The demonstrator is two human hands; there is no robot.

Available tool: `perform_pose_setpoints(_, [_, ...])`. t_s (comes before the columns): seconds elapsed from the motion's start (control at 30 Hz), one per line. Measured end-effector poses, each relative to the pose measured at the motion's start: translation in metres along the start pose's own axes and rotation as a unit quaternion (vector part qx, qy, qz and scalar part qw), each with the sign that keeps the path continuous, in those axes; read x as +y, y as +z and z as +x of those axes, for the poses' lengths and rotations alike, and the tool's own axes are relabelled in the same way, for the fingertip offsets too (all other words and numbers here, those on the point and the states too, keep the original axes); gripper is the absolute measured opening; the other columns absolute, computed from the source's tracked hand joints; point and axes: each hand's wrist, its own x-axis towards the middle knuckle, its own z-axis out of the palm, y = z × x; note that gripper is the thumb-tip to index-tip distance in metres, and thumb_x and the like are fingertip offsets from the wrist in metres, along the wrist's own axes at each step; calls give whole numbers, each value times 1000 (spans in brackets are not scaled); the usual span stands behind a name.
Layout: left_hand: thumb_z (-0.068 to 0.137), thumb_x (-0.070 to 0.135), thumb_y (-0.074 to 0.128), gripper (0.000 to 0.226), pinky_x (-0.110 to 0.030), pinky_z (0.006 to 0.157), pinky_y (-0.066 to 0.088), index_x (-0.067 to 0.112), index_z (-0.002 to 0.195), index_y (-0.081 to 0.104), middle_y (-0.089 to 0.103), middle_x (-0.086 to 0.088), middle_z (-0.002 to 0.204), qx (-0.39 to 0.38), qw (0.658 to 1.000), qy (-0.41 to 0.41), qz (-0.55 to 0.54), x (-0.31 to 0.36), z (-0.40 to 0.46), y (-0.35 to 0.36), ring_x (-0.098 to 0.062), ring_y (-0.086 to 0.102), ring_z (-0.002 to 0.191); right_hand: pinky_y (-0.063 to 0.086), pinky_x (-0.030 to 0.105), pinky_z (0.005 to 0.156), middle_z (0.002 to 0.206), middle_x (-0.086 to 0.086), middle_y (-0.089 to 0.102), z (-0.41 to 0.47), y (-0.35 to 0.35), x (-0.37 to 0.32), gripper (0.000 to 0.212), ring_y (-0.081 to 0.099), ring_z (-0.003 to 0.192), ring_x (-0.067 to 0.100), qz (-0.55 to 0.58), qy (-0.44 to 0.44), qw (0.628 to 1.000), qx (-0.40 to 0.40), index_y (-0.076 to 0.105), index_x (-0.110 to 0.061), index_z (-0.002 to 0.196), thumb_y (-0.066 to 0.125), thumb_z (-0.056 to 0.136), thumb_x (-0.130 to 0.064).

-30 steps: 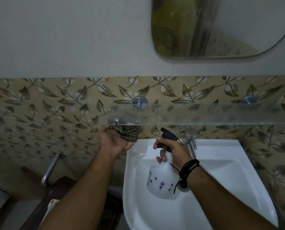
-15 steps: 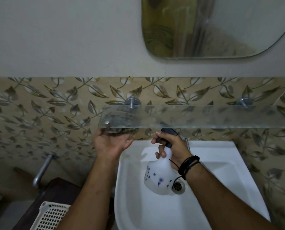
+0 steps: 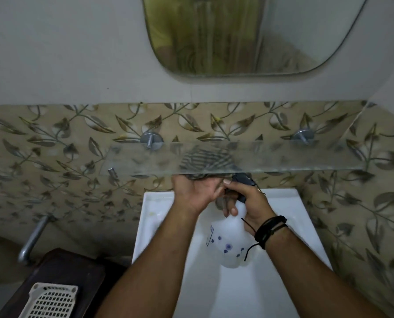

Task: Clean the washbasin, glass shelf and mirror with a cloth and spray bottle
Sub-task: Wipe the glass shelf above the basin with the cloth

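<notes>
A glass shelf (image 3: 283,158) runs along the leaf-patterned wall above a white washbasin (image 3: 290,216). My left hand (image 3: 193,193) holds a striped dark cloth (image 3: 205,160) up against the underside of the shelf, near its middle; most of the cloth shows through the glass. My right hand (image 3: 248,200) grips the neck and black trigger of a white spray bottle (image 3: 228,246) with blue flowers, hanging over the basin. The two hands touch. A rounded mirror (image 3: 248,35) hangs on the wall above.
Two metal shelf mounts (image 3: 151,140) (image 3: 302,135) stick out of the wall. A metal pipe (image 3: 32,239) stands at the lower left beside a dark wooden surface (image 3: 60,271) bearing a white perforated basket (image 3: 51,301).
My left hand has slid the cloth rightwards under the shelf, from its left end to its middle, meeting my right hand. The bottle stays over the basin.
</notes>
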Motion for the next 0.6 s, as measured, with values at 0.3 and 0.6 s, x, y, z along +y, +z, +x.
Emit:
perform_pose_setpoints(0.3, [98, 49, 28, 56, -51, 112, 15, 16, 127, 63, 69, -18, 127, 10, 986, 147, -78, 23, -10, -26, -36, 54, 129, 37, 37, 58, 74, 12, 62, -4, -44, -24, 27, 39, 31, 18, 11, 28, 999, 22, 64, -5, 69, 67, 93, -15])
perform_pose_setpoints(0.6, [93, 54, 34, 57, -55, 119, -1, 17, 127, 62, 69, -15, 127, 24, 999, 45, 13, -39, 21, 14, -33, 61, 120, 42, 36, 55, 81, 14, 67, -7, -94, -36, 18, 41, 32, 21, 25, 19, 999, 37, 61, -2, 91, 72, 92, -17])
